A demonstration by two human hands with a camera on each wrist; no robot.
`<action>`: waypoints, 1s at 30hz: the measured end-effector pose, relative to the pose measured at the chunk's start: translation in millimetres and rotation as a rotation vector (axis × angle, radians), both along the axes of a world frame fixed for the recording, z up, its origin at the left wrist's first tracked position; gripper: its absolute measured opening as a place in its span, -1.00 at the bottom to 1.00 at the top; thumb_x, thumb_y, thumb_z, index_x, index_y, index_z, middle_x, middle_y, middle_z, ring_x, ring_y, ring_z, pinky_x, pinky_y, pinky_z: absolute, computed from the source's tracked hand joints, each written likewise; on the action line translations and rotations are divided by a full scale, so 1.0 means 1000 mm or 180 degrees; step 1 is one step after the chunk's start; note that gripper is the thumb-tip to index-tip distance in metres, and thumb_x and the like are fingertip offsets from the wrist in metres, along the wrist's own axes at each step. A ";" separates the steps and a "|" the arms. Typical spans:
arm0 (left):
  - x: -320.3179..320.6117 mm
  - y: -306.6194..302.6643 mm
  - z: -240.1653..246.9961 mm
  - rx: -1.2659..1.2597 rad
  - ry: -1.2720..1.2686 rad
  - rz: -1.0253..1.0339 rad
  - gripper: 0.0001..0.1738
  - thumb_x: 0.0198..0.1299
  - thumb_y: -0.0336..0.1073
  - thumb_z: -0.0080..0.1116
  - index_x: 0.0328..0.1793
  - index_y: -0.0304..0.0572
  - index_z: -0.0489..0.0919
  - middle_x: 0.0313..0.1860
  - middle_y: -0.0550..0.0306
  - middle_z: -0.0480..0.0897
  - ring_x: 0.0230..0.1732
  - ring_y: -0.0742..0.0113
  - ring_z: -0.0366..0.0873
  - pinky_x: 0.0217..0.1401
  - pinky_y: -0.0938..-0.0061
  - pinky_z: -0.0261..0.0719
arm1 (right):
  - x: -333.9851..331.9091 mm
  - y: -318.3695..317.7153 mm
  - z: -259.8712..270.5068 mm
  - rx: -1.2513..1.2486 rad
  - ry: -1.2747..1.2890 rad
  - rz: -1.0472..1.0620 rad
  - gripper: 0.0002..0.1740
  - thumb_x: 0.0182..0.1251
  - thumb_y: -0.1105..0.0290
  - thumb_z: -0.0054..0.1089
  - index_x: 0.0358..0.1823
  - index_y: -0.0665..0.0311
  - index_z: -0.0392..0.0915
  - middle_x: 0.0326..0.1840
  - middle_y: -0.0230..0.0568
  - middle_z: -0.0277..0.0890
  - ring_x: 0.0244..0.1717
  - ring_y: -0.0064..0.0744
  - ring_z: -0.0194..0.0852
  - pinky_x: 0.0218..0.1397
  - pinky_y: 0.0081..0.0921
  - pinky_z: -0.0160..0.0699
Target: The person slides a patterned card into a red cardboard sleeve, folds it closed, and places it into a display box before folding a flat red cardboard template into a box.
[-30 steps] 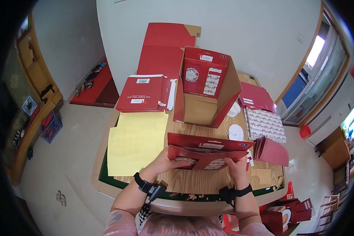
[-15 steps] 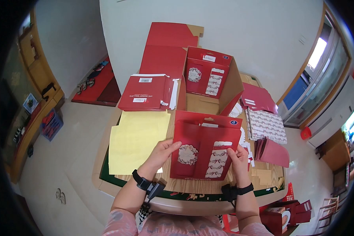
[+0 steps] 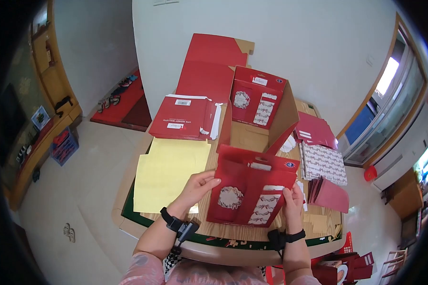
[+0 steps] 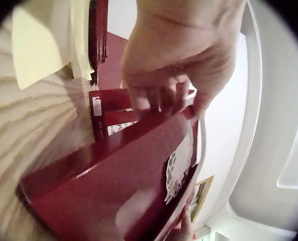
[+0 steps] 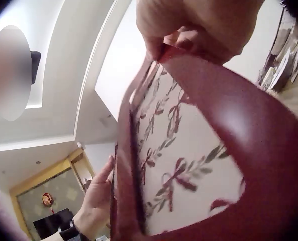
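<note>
Above the front of the table, both hands hold a flat red card package [image 3: 248,190] by its two sides, tilted with its printed face toward the head camera. It has a hang tab, a round wreath print and a white bow-patterned strip. My left hand [image 3: 195,190] pinches the left edge, thumb in front. At the right edge, my right hand [image 3: 294,202] pinches the package beside the strip. The right wrist view shows the patterned paper [image 5: 184,165] through a cut-out. Behind stands an open red cardboard box [image 3: 287,118] with a similar red package [image 3: 253,102] upright inside.
Yellow sheets [image 3: 171,175] lie at the left, below a stack of red money wallet packages [image 3: 180,116]. Red folders [image 3: 316,130], bow-patterned cards [image 3: 323,164] and more red folders [image 3: 332,194] line the right. A red cardboard flap [image 3: 209,76] leans behind.
The package has swung from facing upward, seen nearly edge-on, to showing its printed face. It has then shifted slightly right and down in view, still held by both hands. The head view has tilted.
</note>
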State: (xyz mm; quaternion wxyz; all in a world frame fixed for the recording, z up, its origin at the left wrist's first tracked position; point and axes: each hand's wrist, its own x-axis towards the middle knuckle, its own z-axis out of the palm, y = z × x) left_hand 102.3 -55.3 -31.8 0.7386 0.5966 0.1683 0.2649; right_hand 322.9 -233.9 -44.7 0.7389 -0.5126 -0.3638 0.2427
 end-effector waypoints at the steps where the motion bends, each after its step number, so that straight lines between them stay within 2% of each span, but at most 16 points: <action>1: -0.004 0.002 -0.007 0.0159 -0.0181 0.0004 -0.71 0.22 -0.40 0.07 0.05 -0.36 0.52 -0.16 0.19 0.63 -0.13 0.55 0.51 -0.04 0.65 0.46 | -0.008 -0.001 0.008 0.0205 0.0058 -0.0068 -0.75 0.28 0.44 0.05 -0.05 0.37 0.44 -0.14 -0.32 0.53 -0.16 -0.63 0.43 -0.04 -0.65 0.34; 3: -0.010 0.006 -0.011 0.0377 -0.0452 -0.0121 -0.72 0.18 -0.47 0.09 0.03 -0.37 0.54 -0.16 0.18 0.63 -0.14 0.54 0.52 -0.05 0.63 0.47 | -0.006 -0.007 0.005 0.0503 0.0058 0.0020 -0.71 0.26 0.43 0.08 -0.02 0.38 0.41 -0.09 -0.27 0.51 -0.11 -0.52 0.45 0.02 -0.57 0.37; 5: -0.015 0.006 -0.009 0.0479 -0.0639 -0.0370 -0.73 0.14 -0.54 0.11 0.00 -0.38 0.55 -0.16 0.17 0.63 -0.16 0.53 0.53 -0.06 0.63 0.48 | 0.001 -0.012 -0.004 0.0480 -0.0008 -0.0028 -0.60 0.24 0.36 0.14 0.07 0.36 0.35 0.00 -0.24 0.47 -0.02 -0.46 0.42 0.10 -0.51 0.34; 6: -0.015 0.004 -0.007 0.0420 -0.0605 -0.0276 -0.73 0.14 -0.54 0.11 0.00 -0.38 0.55 -0.16 0.17 0.63 -0.16 0.53 0.53 -0.07 0.63 0.48 | 0.002 -0.013 -0.007 0.0459 -0.0038 -0.0051 -0.53 0.23 0.33 0.17 0.12 0.35 0.32 0.04 -0.23 0.44 0.03 -0.43 0.40 0.13 -0.48 0.32; 9: -0.011 0.000 -0.004 0.0289 -0.0467 0.0016 -0.73 0.14 -0.55 0.11 0.00 -0.38 0.55 -0.16 0.16 0.63 -0.18 0.54 0.53 -0.10 0.65 0.49 | -0.001 -0.010 -0.007 0.0405 -0.0047 0.0141 -0.55 0.24 0.34 0.15 0.12 0.34 0.31 0.06 -0.22 0.43 0.05 -0.43 0.39 0.15 -0.47 0.30; 12: -0.007 0.000 -0.006 0.0306 -0.0378 0.0377 -0.73 0.15 -0.53 0.12 0.01 -0.38 0.55 -0.17 0.16 0.63 -0.18 0.55 0.53 -0.11 0.66 0.49 | -0.012 -0.002 0.007 0.0565 0.0025 -0.0066 -0.63 0.25 0.42 0.11 0.06 0.36 0.34 -0.12 -0.26 0.52 -0.13 -0.53 0.45 0.02 -0.55 0.35; 15: -0.004 0.000 -0.009 0.0356 -0.0448 0.0718 -0.73 0.16 -0.49 0.12 0.01 -0.38 0.54 -0.19 0.17 0.63 -0.22 0.57 0.53 -0.14 0.67 0.49 | -0.004 -0.007 0.001 0.0422 -0.0170 0.0010 -0.62 0.26 0.46 0.09 0.09 0.35 0.30 -0.15 -0.26 0.53 -0.14 -0.53 0.45 0.05 -0.58 0.32; 18: -0.002 0.001 -0.004 0.0101 -0.0292 0.0615 -0.68 0.17 -0.45 0.13 0.07 -0.36 0.49 -0.26 0.18 0.63 -0.34 0.61 0.49 -0.29 0.71 0.46 | -0.009 -0.003 0.011 0.0086 0.0073 -0.0237 -0.60 0.26 0.51 0.05 0.14 0.32 0.28 -0.32 -0.37 0.53 -0.32 -0.65 0.42 -0.16 -0.70 0.34; 20: 0.002 0.005 -0.011 -0.0351 -0.0063 0.0472 -0.60 0.17 -0.42 0.14 0.14 -0.33 0.43 -0.33 0.20 0.62 -0.43 0.64 0.44 -0.40 0.75 0.41 | -0.002 0.001 0.009 -0.0236 0.0162 -0.0049 -0.57 0.26 0.53 0.04 0.17 0.28 0.27 -0.43 -0.45 0.48 -0.44 -0.73 0.34 -0.34 -0.77 0.26; 23: 0.014 0.022 -0.051 -0.0329 0.0393 0.0474 -0.47 0.11 -0.46 0.18 0.24 -0.24 0.32 -0.43 0.25 0.57 -0.53 0.68 0.35 -0.54 0.76 0.30 | 0.008 0.007 -0.008 -0.0874 0.0076 0.0053 -0.51 0.26 0.56 0.04 0.23 0.22 0.23 -0.56 -0.53 0.38 -0.58 -0.81 0.19 -0.52 -0.81 0.09; 24: 0.013 0.021 -0.051 -0.0177 0.0395 0.0603 -0.46 0.10 -0.48 0.19 0.24 -0.22 0.32 -0.44 0.26 0.56 -0.53 0.68 0.35 -0.54 0.76 0.30 | 0.011 0.010 -0.014 -0.1107 0.0007 0.0057 -0.49 0.25 0.56 0.04 0.25 0.20 0.22 -0.60 -0.55 0.34 -0.62 -0.82 0.14 -0.56 -0.82 0.03; 26: 0.014 0.020 -0.050 0.0138 0.0395 0.0858 -0.43 0.06 -0.51 0.20 0.23 -0.17 0.32 -0.46 0.28 0.54 -0.54 0.68 0.35 -0.55 0.77 0.29 | 0.010 0.011 -0.017 -0.1131 0.0152 0.0087 -0.46 0.25 0.57 0.04 0.27 0.16 0.18 -0.58 -0.50 0.42 -0.61 -0.81 0.20 -0.56 -0.83 0.08; 30: 0.011 0.020 -0.041 -0.0035 0.0335 0.0690 -0.49 0.03 -0.54 0.22 0.14 -0.16 0.38 -0.47 0.30 0.52 -0.52 0.68 0.37 -0.54 0.77 0.30 | 0.002 0.012 -0.014 -0.1071 0.0294 -0.0034 -0.52 0.26 0.57 0.04 0.21 0.16 0.21 -0.51 -0.44 0.51 -0.60 -0.80 0.24 -0.57 -0.83 0.10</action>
